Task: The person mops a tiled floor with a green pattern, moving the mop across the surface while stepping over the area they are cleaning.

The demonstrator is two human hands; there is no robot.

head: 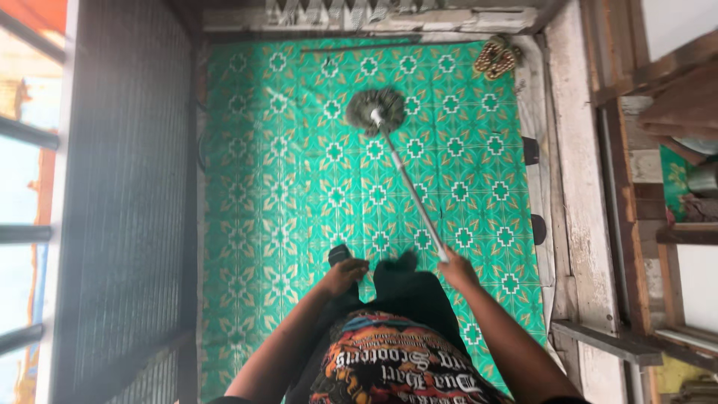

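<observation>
- I see a pair of patterned sandals (pixel 496 57) lying at the far right corner of the floor, well apart from the mop head (pixel 375 111).
- A thin dark rod (pixel 374 48) lies along the far edge, beyond the mop head.
- Nothing lies between the mop head and my feet.
- My right hand (pixel 456 268) is closed round the lower end of the metal mop handle (pixel 410 187); the handle slants away to the grey stringy head, which rests flat on the floor.
- My left hand (pixel 344 275) hangs loosely curled by my dark trousers, holding nothing.
- Green patterned floor covering (pixel 262 194) fills a narrow balcony.
- Dark mesh railing (pixel 127 187) on the left, worn white wooden frame (pixel 580 187) on the right.
</observation>
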